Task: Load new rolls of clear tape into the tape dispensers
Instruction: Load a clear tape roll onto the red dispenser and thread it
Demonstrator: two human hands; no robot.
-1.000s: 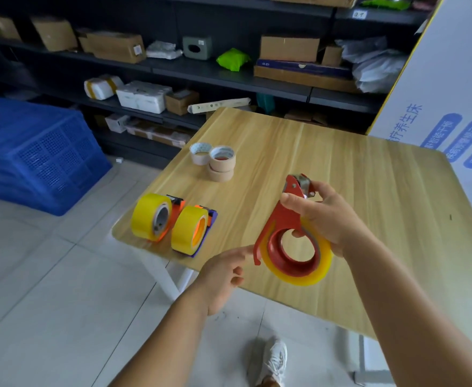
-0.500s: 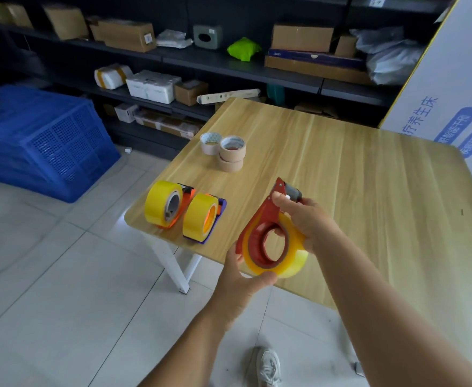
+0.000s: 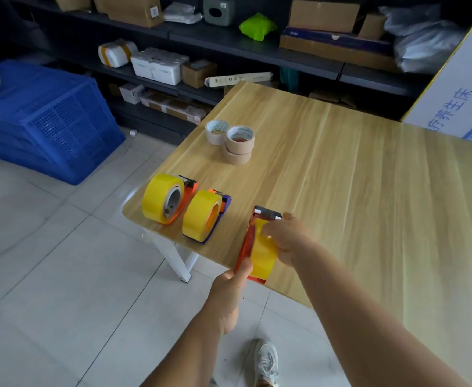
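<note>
Dispenser point(image 3: 247, 247), red, one, held on edge at the table's point(image 3: 369, 177) near-left edge, its long axis running near to far with the cutter end away from me. Roll point(image 3: 262, 255), yellowish clear, one, seated on it, facing right.

Right hand point(image 3: 288, 240): closed over the roll and the dispenser's far end, fingers wrapped from the right side. Left hand point(image 3: 229, 286): thumb and fingers pinching the dispenser's near lower rim. Both grip the same item; the left is nearer me, the right sits farther and higher. I judge the next move is to set it down beside the others, which lie to its left.

Loaded dispensers on table, two: one orange point(image 3: 164, 199), at the left corner; one purple point(image 3: 204, 216), just right of it. Each carries a yellow roll and stands on edge, parallel to mine. That makes three dispensers, three rolls.

Cores point(image 3: 233, 141), brown card, three: two stacked, one beside them, farther along the left edge, well apart from my hands.

Crate point(image 3: 47, 121), blue, one, on the floor at left.
</note>
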